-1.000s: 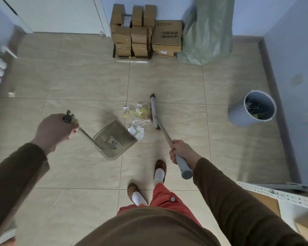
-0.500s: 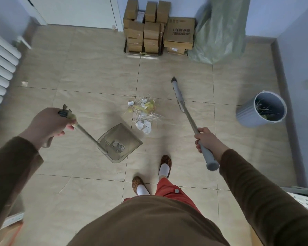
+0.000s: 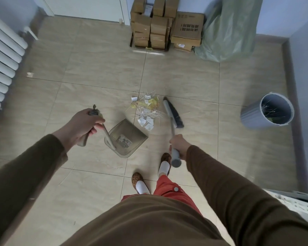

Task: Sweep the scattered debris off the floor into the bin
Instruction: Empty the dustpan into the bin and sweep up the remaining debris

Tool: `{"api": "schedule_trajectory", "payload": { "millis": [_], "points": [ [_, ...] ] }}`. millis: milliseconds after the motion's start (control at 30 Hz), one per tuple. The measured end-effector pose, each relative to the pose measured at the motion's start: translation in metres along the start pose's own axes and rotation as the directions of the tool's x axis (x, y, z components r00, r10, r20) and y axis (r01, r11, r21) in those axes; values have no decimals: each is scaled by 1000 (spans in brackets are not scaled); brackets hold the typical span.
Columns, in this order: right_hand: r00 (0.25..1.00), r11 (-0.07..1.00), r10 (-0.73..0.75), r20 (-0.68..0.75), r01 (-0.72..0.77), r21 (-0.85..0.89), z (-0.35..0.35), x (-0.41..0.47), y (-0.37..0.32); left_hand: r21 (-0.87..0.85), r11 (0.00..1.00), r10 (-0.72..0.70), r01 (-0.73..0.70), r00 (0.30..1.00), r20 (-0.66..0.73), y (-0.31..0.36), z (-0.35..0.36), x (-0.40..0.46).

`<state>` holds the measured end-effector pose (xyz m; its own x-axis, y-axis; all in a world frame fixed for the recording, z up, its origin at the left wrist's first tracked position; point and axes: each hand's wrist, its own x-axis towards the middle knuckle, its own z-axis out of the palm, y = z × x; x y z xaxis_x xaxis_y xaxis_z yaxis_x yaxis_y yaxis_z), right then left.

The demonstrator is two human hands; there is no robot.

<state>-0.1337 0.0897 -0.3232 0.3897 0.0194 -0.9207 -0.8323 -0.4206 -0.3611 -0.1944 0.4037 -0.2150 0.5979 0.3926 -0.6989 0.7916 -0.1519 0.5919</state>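
Note:
A pile of debris [image 3: 146,110], white paper scraps, yellow bits and thin sticks, lies on the tiled floor. My left hand [image 3: 82,126] grips the long handle of a translucent dustpan [image 3: 127,138], whose mouth rests just below-left of the pile. My right hand [image 3: 179,145] is shut on the grey handle of a broom [image 3: 173,114]; its dark head stands on the floor touching the pile's right side. A grey-blue bin [image 3: 267,110] stands at the right, with some sticks inside.
Stacked cardboard boxes [image 3: 164,27] and a green plastic bag [image 3: 228,31] stand against the far wall. A white radiator [image 3: 2,64] lines the left wall. My feet [image 3: 150,174] are just behind the dustpan. A metal rack edge [image 3: 292,197] shows at lower right.
The broom swung out to the right and far from the pile, then came back down against its right side. The dustpan stayed beside the pile. The view shifted slightly.

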Motion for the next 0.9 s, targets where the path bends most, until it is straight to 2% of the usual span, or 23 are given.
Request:
{"api": "schedule_trajectory", "payload": {
  "millis": [100,233,400,467,533,633,733,833,900],
  "points": [
    [996,988,29,80,-40,147,19,-12,5,-7,1000,14,-14,1000,1,18,21,9],
    [985,955,12,175,-63,290,1,-30,1,-1,1000,-3,3,999,-49,24,41,16],
    [988,915,-50,144,-13,403,-45,-62,6,-114,993,-42,27,991,-127,15,53,17],
    [991,946,-108,77,79,314,-57,-60,2,-148,988,-56,36,989,-140,12,53,19],
    [983,972,-184,25,178,152,-67,-49,-17,-184,982,-71,42,986,-151,11,53,21],
    [962,958,-271,38,274,-87,-74,-13,-66,-233,971,-89,52,984,-155,15,52,25],
    [947,898,-311,82,321,-302,-63,44,-129,-212,974,-108,75,983,-149,16,47,32],
    [956,827,-273,109,291,-482,-47,104,-180,-177,980,-110,86,985,-130,20,43,35],
    [961,726,-245,130,271,-632,-29,132,-196,-167,982,-114,93,986,-118,19,38,34]
  ]
}}
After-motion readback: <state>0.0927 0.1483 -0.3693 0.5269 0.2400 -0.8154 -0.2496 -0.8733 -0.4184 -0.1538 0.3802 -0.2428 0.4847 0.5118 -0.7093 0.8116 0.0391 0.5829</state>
